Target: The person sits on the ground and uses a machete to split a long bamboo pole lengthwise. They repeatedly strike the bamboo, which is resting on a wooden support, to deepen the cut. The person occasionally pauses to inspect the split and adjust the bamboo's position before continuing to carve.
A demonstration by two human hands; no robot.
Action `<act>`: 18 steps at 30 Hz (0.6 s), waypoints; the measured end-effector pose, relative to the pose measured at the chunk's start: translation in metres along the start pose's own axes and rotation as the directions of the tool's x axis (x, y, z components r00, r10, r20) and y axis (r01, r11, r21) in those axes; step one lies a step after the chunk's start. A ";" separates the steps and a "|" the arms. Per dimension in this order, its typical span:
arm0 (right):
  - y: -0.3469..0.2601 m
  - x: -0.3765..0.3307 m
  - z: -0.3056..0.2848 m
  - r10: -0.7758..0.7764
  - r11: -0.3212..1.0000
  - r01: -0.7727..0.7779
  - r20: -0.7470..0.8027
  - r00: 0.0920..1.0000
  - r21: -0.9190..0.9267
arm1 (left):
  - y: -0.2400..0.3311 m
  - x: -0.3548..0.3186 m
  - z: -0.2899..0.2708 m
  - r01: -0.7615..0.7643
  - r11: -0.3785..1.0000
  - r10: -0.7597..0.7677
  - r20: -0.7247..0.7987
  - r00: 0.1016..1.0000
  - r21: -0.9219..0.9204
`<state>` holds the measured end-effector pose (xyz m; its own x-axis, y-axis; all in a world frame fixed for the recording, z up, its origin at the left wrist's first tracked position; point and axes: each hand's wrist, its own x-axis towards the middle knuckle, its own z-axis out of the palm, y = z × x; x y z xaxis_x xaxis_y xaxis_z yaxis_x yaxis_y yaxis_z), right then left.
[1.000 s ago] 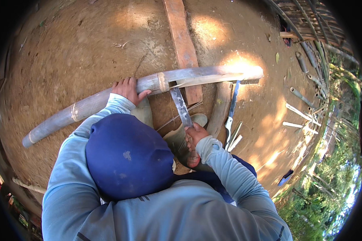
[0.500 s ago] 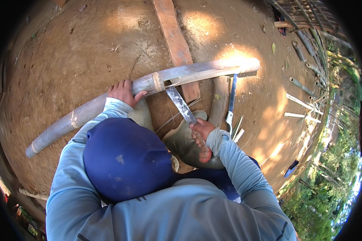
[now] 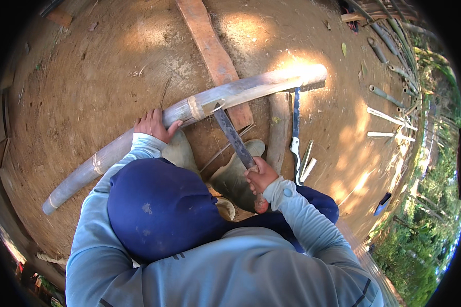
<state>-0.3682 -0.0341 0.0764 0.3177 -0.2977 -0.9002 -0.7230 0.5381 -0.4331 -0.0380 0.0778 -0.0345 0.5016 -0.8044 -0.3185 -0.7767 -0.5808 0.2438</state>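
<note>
A long grey bamboo pole (image 3: pixel 246 89) lies slantwise in front of me, its near end low on the left and its far end in sunlight. My left hand (image 3: pixel 156 126) grips the pole just left of a pale node, fingers over the top and thumb apart along the near side. Closed round the handle of a machete (image 3: pixel 233 134), my right hand (image 3: pixel 263 176) keeps the blade pointing up and left. The blade's tip meets the pole right of the node, where a small pale curl of shaving (image 3: pixel 218 105) shows. A reddish handle end sticks out below the fist.
A wooden plank (image 3: pixel 205 36) runs under the pole. To the right lie a short log (image 3: pixel 278 128), a blue-bladed handsaw (image 3: pixel 295 138) and split pieces (image 3: pixel 307 169). My boots (image 3: pixel 235 174) stand close below. Several cut bamboo lengths (image 3: pixel 384 95) lie at far right, near a blue object (image 3: pixel 382 204).
The blade has turned so its face looks darker, and a pale curl now shows at its tip. My left hand keeps its place on the pole. The whole view has shifted slightly.
</note>
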 end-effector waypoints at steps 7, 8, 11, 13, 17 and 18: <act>0.026 -0.055 0.000 -0.450 0.813 0.402 -0.017 0.893 -0.421 | 0.005 -0.007 -0.007 -0.074 0.996 0.074 -0.007 0.997 0.044; 0.023 -0.062 0.006 -0.368 0.898 0.352 -0.015 0.930 -0.263 | 0.005 -0.007 -0.006 -0.074 0.996 0.075 -0.008 0.997 0.046; 0.024 -0.057 0.016 -0.409 0.893 0.401 0.004 0.913 -0.202 | 0.003 -0.007 0.000 -0.090 0.995 0.091 -0.023 0.996 0.046; 0.020 -0.048 0.022 -0.456 0.853 0.435 -0.005 0.890 -0.288 | 0.000 -0.008 0.007 -0.112 0.993 0.115 -0.061 0.992 0.041; 0.002 -0.038 0.027 -0.488 0.787 0.422 -0.035 0.872 -0.451 | -0.004 -0.012 0.017 -0.149 0.988 0.155 -0.149 0.977 0.051; -0.002 -0.039 0.027 -0.512 0.754 0.430 -0.034 0.858 -0.497 | -0.005 -0.013 0.018 -0.153 0.987 0.160 -0.160 0.974 0.057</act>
<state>-0.3623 -0.0021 0.1112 0.6220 -0.5578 -0.5495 -0.7135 -0.1146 -0.6912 -0.0479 0.0933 -0.0483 0.4250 -0.8965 -0.1248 -0.8646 -0.4429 0.2374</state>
